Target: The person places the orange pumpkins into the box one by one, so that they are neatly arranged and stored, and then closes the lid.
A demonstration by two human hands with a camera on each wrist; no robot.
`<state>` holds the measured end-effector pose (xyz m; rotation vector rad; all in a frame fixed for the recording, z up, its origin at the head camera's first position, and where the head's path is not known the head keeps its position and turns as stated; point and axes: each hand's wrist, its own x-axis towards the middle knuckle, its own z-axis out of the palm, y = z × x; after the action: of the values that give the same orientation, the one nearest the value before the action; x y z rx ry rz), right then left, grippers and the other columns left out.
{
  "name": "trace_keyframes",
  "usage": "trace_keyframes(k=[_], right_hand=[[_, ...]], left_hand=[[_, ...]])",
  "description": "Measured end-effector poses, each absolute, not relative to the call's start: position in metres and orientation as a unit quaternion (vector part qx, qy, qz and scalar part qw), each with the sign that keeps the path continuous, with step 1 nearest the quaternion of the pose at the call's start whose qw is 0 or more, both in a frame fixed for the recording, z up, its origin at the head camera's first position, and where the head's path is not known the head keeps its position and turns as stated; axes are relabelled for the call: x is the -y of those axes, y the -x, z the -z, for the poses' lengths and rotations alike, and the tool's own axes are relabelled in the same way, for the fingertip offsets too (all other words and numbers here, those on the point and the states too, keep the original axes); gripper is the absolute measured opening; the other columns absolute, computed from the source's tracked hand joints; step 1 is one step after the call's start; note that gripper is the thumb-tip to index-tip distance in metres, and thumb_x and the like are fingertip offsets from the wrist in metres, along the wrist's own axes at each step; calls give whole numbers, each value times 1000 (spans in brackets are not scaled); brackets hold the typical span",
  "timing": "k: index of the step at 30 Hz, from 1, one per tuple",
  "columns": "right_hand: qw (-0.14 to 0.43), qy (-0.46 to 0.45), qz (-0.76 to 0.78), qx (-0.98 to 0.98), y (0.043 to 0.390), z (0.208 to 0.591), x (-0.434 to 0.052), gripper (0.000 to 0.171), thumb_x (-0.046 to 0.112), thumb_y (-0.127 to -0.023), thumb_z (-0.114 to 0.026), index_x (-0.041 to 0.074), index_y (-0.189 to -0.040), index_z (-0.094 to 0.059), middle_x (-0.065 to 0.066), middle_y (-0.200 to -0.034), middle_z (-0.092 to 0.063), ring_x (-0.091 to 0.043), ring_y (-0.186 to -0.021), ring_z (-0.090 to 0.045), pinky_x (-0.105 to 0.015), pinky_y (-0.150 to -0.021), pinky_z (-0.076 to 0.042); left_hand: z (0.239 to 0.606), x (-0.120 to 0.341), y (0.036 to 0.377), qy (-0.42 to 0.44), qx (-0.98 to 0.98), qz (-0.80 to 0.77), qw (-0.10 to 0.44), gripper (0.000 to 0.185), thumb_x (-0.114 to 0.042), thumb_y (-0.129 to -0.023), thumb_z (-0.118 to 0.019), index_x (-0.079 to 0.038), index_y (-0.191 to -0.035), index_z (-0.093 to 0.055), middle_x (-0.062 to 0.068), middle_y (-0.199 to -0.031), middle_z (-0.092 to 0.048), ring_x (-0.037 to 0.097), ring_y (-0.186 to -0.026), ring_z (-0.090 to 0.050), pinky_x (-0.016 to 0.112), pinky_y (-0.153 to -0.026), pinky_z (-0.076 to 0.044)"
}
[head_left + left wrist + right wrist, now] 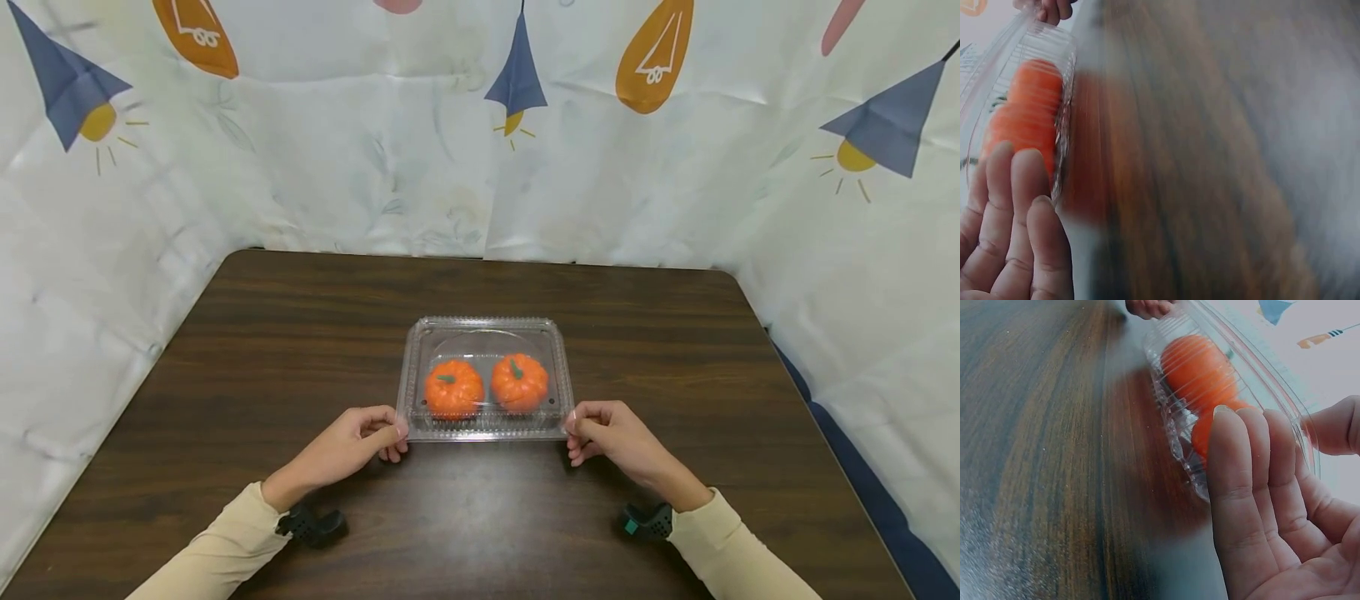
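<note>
A clear plastic clamshell container (486,322) lies closed on the dark wooden table (300,333), with two orange pumpkins (453,388) (519,382) side by side inside. My left hand (397,436) pinches its near left corner, thumb on the rim and fingers curled beneath. My right hand (573,433) pinches the near right corner the same way. In the left wrist view my fingers (1016,206) lie against the container's side (1035,44), close to a pumpkin (1032,106). In the right wrist view my fingers (1241,475) lie along the container (1254,369), with the thumb (1338,425) above the lid.
White cloth printed with lamps and bulbs (480,167) hangs around the table's back and both sides. A black camera unit sits under each wrist (311,525) (645,521). Bare wood spreads all around the container.
</note>
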<state>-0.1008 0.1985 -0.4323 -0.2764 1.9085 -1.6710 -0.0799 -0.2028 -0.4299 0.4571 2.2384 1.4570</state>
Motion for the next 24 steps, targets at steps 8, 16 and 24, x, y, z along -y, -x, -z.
trace_keyframes(k=[8, 16, 24], right_hand=[[301, 95, 646, -695, 99, 437, -197, 29, 16, -99, -50, -12, -97, -57, 0, -79, -65, -13, -70, -67, -38, -70, -62], [343, 85, 665, -658, 98, 438, -191, 41, 22, -102, -43, -15, -97, -62, -1, -76, -71, -14, -66, -70, -35, -67, -62], [325, 88, 679, -652, 97, 434, -187, 35, 15, -99, -43, -13, -90, -62, 2, -71, -72, -11, -61, -69, -32, -62, -62]], left_hand=[[437, 196, 77, -112, -741, -601, 277, 42, -26, -104, -43, 9, -94, -62, 0, -77, -69, 11, -67, -66, 34, -66, -59], [440, 192, 75, -80, -697, -645, 302, 37, -15, -102, -32, 5, -89, -60, -3, -73, -66, 10, -65, -62, 30, -65, -58], [437, 189, 75, -59, -688, -656, 305, 33, -13, -100, -34, 0, -84, -61, -2, -73, -63, 9, -65, -59, 25, -63, -55]])
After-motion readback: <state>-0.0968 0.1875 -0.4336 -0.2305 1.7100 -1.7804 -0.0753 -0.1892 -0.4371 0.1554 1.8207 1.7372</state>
